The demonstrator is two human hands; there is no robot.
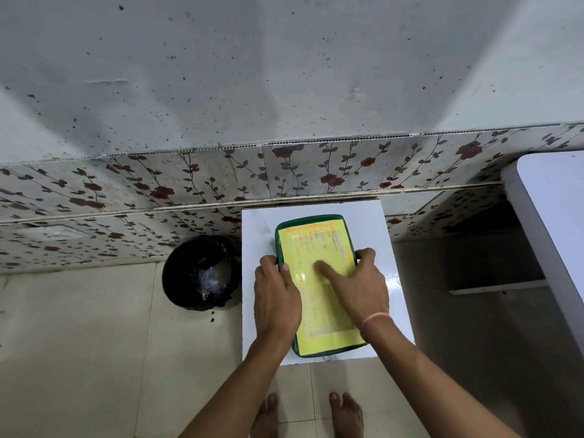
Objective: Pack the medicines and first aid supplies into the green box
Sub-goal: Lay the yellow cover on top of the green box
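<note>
While the green box (319, 286) lies closed on the white table (393, 279), the left hand (276, 298) and right hand (360, 286) clasp its long sides, fingers pressing the lid.

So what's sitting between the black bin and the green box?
Nothing sits there. In the head view, only a bare strip of the white table top separates the black bin from the green box.

A pale grey wall (284, 64), speckled with dark spots, is filling the view from 10 to 2 o'clock. Below it, floral tiles (316, 165) are running across. A black bin (199, 273) is standing at 8 o'clock on the cream tiled floor (94, 343), just beside a white table (392, 279). A white counter (550, 216) is showing at 3 o'clock.
</note>
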